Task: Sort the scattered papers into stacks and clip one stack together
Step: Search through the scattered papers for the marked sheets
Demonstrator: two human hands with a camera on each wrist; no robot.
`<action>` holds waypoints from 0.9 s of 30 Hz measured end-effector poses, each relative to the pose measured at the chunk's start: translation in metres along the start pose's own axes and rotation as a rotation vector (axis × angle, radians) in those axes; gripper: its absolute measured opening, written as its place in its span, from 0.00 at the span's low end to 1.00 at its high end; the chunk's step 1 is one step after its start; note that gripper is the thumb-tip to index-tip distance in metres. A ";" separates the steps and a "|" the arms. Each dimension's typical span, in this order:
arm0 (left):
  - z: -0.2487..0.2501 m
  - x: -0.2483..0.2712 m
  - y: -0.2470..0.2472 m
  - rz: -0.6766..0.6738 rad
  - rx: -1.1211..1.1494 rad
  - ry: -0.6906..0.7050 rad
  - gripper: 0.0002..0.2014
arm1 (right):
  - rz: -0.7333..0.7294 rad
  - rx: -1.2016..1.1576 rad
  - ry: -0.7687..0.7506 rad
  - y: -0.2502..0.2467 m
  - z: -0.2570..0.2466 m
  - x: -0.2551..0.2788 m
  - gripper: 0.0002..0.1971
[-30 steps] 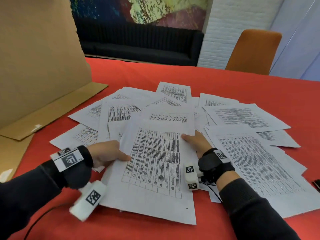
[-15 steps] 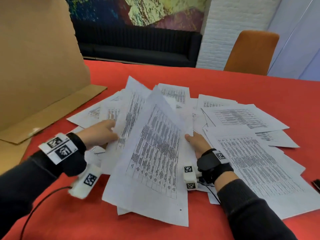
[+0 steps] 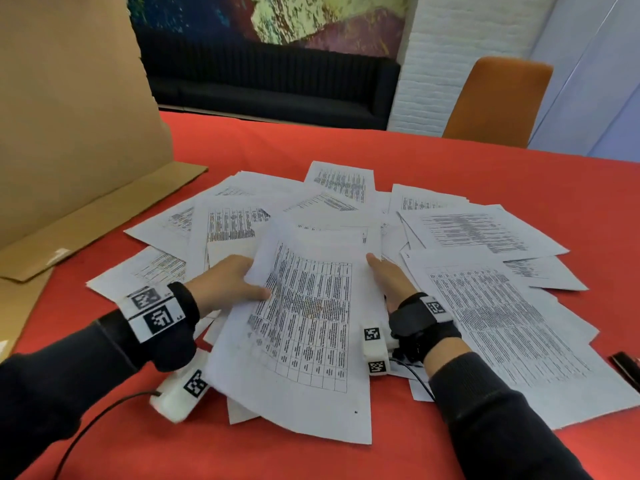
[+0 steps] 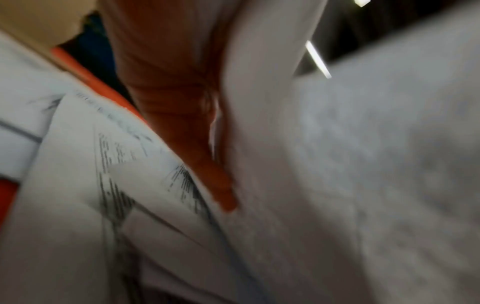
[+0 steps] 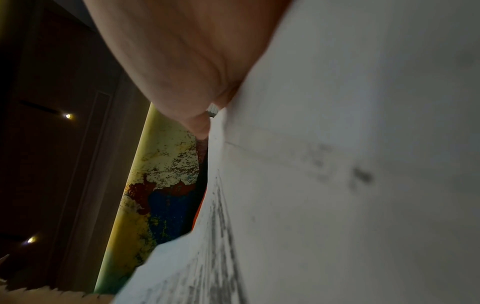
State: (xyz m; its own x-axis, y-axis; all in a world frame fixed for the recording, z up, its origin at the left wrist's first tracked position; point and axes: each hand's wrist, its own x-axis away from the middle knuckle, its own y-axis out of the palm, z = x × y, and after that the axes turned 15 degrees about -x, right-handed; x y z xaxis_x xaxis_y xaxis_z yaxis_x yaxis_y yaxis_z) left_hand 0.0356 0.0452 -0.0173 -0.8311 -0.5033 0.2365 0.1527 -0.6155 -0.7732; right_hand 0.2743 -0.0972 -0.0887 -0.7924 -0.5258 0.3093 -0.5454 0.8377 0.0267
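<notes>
White printed sheets (image 3: pixel 485 233) lie scattered and overlapping across the red table (image 3: pixel 346 147). In the middle I hold a bundle of sheets (image 3: pixel 311 323), bowed upward and printed with a table. My left hand (image 3: pixel 228 282) grips its left edge with the thumb on top. My right hand (image 3: pixel 389 278) holds its right edge, its fingers mostly hidden by the paper. In the left wrist view a finger (image 4: pixel 182 102) lies against blurred paper (image 4: pixel 363 185). The right wrist view shows my palm (image 5: pixel 182 61) against a sheet (image 5: pixel 363 144).
A large cardboard panel (image 3: pixel 69 116) stands at the left, its flap lying on the table. A small black object (image 3: pixel 625 363) sits at the right edge beside the papers. An orange chair (image 3: pixel 498 98) stands behind the far side. Bare red cloth shows near me.
The bundle lay flat a second ago. Then my left hand lifted its left side steeply. Now it is lowered again and bows between both hands.
</notes>
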 end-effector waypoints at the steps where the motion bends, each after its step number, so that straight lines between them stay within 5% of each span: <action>1: -0.001 -0.001 -0.007 0.108 -0.093 0.020 0.08 | -0.007 -0.014 0.009 -0.003 0.002 -0.006 0.33; 4: 0.000 -0.008 -0.048 0.346 0.119 0.042 0.08 | 0.000 -0.124 0.050 -0.003 -0.006 0.009 0.31; 7: 0.013 -0.021 -0.073 0.416 0.375 0.045 0.08 | -0.006 -0.168 0.062 -0.003 -0.010 0.015 0.32; 10: 0.015 -0.050 -0.049 0.315 0.318 -0.104 0.13 | -0.065 -0.243 0.060 -0.008 -0.003 0.006 0.37; 13: 0.007 -0.076 -0.014 0.121 0.082 -0.204 0.18 | -0.036 -0.293 0.054 -0.008 -0.012 0.020 0.32; 16: 0.006 -0.088 0.008 0.083 0.024 -0.249 0.21 | -0.114 -0.330 0.072 -0.014 -0.016 0.021 0.33; 19: 0.009 -0.086 0.020 -0.054 0.076 -0.240 0.23 | -0.151 -0.150 0.075 -0.008 -0.026 0.029 0.16; 22: 0.010 -0.085 0.021 -0.178 -0.084 -0.212 0.28 | -0.178 0.098 0.010 -0.003 -0.018 0.012 0.19; 27: -0.025 -0.084 -0.049 0.145 -0.254 -0.399 0.22 | -0.214 0.091 -0.017 -0.006 -0.012 0.010 0.12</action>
State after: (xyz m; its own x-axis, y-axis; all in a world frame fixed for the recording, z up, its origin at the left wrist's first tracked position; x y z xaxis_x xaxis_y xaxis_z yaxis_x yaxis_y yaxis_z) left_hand 0.0849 0.1328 -0.0136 -0.5339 -0.7963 0.2845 0.0750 -0.3797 -0.9220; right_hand 0.2733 -0.1059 -0.0747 -0.6604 -0.6928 0.2897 -0.7230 0.6909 0.0042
